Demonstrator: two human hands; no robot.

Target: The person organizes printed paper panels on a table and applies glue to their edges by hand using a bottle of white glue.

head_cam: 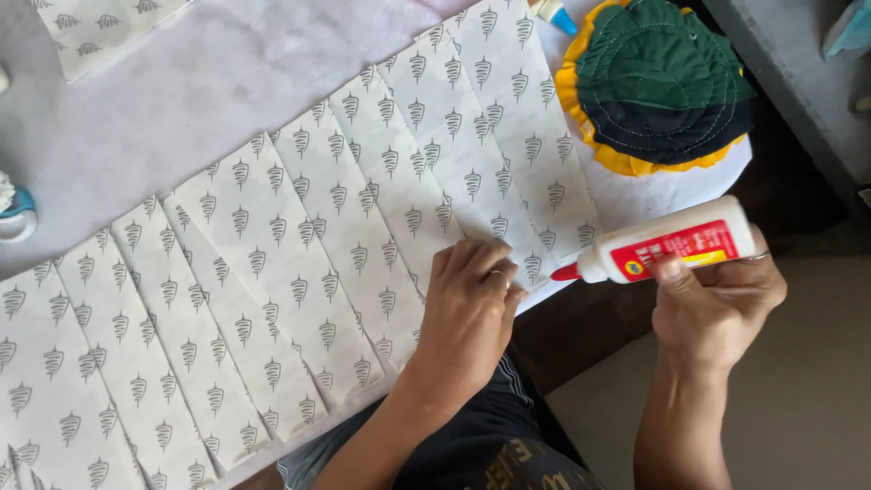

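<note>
Several white paper sheets (299, 263) printed with small grey motifs lie overlapping in a slanted row across the table. My left hand (472, 304) rests flat, fingers curled, on the near edge of one sheet, a ring on one finger. My right hand (717, 299) grips a white glue bottle (671, 243) with a red label and red tip. The bottle lies sideways, its tip pointing left at the sheet edge beside my left hand.
A round green and navy cloth piece with a yellow ruffled rim (658, 82) lies at the far right of the table. Another printed sheet (100, 27) sits at the top left. A blue-tipped object (555, 14) pokes in at the top. The table edge (472, 349) runs near my body.
</note>
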